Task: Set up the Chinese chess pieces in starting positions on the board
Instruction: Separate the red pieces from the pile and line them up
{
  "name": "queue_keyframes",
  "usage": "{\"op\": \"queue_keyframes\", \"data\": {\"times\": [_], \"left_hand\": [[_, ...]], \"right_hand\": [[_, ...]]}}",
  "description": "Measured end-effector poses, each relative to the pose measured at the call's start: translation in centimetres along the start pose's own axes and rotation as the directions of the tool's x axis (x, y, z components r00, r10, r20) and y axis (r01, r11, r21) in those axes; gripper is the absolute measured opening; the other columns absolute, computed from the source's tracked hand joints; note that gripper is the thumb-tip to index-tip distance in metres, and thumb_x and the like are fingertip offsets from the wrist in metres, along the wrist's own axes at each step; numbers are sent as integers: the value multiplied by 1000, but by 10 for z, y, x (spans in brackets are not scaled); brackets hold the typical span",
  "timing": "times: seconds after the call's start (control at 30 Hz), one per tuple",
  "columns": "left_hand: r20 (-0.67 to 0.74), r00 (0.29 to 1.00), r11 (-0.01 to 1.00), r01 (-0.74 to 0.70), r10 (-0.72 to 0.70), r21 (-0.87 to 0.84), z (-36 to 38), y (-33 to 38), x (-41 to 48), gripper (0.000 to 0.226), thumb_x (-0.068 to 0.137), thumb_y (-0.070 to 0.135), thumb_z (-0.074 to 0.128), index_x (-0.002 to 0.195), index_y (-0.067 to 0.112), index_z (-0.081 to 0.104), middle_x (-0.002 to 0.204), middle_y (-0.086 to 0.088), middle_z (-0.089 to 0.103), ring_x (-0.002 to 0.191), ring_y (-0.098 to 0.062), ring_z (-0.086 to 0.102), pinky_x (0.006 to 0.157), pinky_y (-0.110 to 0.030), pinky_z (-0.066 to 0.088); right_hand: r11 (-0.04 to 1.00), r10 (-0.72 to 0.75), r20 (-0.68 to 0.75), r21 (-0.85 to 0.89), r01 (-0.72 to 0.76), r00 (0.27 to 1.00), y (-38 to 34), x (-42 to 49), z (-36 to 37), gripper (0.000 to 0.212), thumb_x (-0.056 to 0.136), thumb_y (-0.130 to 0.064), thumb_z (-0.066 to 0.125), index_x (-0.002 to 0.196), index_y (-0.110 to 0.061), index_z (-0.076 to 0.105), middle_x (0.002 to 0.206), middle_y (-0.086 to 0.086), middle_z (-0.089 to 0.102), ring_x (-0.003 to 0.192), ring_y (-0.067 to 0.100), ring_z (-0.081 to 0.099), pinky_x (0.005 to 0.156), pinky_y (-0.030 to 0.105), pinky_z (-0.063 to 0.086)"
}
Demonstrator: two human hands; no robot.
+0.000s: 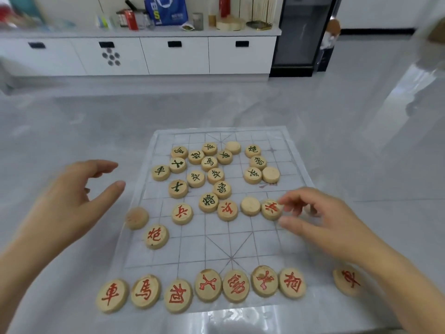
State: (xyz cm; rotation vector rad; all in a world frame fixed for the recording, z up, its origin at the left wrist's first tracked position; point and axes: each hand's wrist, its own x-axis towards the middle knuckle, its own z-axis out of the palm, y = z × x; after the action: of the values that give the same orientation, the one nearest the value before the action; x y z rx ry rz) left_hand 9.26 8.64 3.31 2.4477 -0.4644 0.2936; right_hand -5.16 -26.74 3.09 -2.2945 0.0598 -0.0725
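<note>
While right hand (310,213) pinched rim of red soldier piece (271,209) mid-board, left hand (72,189) hovered open, empty. Board (240,247): thin, limp sheet on bench (72,116). Pieces likely light, rigid wooden discs; take by edge. Red back row (207,285) mostly set; green pieces (209,163) heaped at far end.

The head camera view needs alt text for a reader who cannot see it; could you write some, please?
A right hand touches a red soldier piece at mid-board while the open left hand hovers beside the xiangqi board. Red pieces line the near edge; green-lettered pieces cluster unsorted at the far half.
</note>
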Motion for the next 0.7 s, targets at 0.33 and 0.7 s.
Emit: {"op": "queue_keyframes", "data": {"times": [0.33,0.7], "left_hand": [[33,998,996,-52,50,66,-3,8,0,60,76,66,45,117,24,59,107,6,56,101,-17,52,80,-39,47],[67,997,999,-39,39,-10,-5,30,-8,48,75,51,47,114,26,59,106,10,54,98,-12,50,80,-31,42]], "right_hand": [[846,151,-12,-516,-135,988,31,102,6,45,80,-38,67,120,-20,56,106,-5,50,94,15,50,82,32,44],[471,330,118,839,-272,936,-20,48,5,30,99,-15,35,107,1,59,92,17,70,62,12,62,45,19,39]]}}
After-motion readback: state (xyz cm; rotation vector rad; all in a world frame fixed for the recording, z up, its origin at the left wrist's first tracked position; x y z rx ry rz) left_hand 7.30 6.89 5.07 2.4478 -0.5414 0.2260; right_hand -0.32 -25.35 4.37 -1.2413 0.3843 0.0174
